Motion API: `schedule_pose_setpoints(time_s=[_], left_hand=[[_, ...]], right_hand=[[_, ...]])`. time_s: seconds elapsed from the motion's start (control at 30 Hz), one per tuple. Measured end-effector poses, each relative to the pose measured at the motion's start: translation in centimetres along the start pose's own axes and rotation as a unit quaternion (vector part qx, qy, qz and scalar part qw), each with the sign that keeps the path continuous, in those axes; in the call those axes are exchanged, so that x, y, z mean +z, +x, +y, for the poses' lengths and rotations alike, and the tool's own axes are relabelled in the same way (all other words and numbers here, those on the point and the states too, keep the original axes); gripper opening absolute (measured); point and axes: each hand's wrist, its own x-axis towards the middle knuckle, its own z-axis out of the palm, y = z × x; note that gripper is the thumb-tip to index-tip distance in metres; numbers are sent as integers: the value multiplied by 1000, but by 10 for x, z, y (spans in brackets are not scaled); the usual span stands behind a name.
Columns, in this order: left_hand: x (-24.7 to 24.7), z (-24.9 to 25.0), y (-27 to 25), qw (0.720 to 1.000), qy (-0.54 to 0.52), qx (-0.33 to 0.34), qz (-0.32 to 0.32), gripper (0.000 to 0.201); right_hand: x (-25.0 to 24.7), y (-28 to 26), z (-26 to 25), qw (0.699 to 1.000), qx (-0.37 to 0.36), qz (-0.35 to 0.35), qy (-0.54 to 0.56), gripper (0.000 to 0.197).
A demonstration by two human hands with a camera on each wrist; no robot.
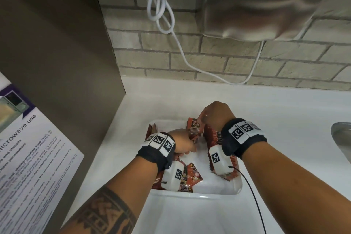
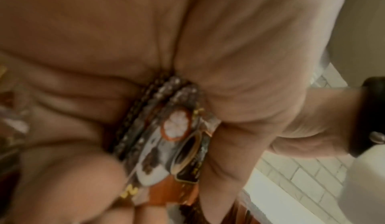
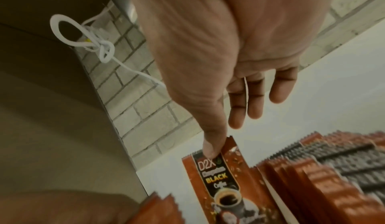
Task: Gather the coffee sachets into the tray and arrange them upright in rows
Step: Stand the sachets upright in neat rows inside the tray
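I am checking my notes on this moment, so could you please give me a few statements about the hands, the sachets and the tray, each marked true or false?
1. The left hand grips a bunch of coffee sachets. True.
2. The right hand is empty and rests on the counter. False: its thumb and a finger pinch the top of a single upright sachet.
3. A row of upright sachets stands beside that sachet, under the right wrist. True.
4. The tray is black. False: it is white.
5. Every sachet in the tray already stands upright. False: loose sachets lie flat at the near left of the tray.
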Motion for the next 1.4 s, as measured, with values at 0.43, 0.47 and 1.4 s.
schedule_pose_setpoints(time_s=[0.43, 0.47, 1.4], left_hand=[[0, 10, 21, 999, -25, 0, -31, 25], [0, 10, 22, 999, -27, -1, -33, 25], [-6, -13, 6, 896, -418, 145, 44, 24]], right_hand=[[14, 8, 2, 1000, 12, -17, 19, 24], [14, 8, 2, 1000, 8, -23, 9, 23], [-19, -27, 18, 965, -115, -25, 235, 11]])
